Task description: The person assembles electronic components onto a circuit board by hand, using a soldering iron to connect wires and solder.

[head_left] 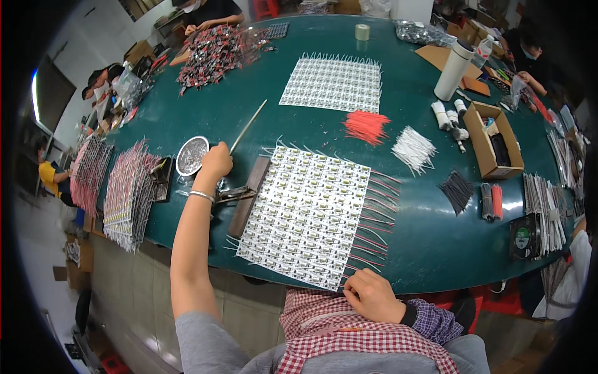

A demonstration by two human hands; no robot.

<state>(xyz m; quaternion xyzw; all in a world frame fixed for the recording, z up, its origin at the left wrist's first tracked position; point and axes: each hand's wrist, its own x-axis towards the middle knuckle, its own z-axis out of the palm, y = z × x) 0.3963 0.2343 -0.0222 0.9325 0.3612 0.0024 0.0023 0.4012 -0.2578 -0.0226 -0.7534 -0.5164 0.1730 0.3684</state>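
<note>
My left hand (217, 160) is closed around a thin pale stick (249, 126), whose long end slants up and away to the right. Right beside that hand is a round metal bowl (192, 156) with shiny contents. A white sheet of small circuit boards (305, 215) lies in front of me, red and white wires (377, 215) sticking out along its right side. At the sheet's near right corner, my right hand (375, 298) has its fingers curled by the table edge; what they hold, if anything, is hidden. A dark block (249, 197) presses against the sheet's left edge.
Stacks of wired boards (129, 193) stand at the left. Beyond the sheet lie another board sheet (333, 82), red wires (366, 127), white wires (413, 149) and black wires (456, 192). A cardboard box (494, 140) and white bottle (454, 70) are at the right. Other people sit around the table.
</note>
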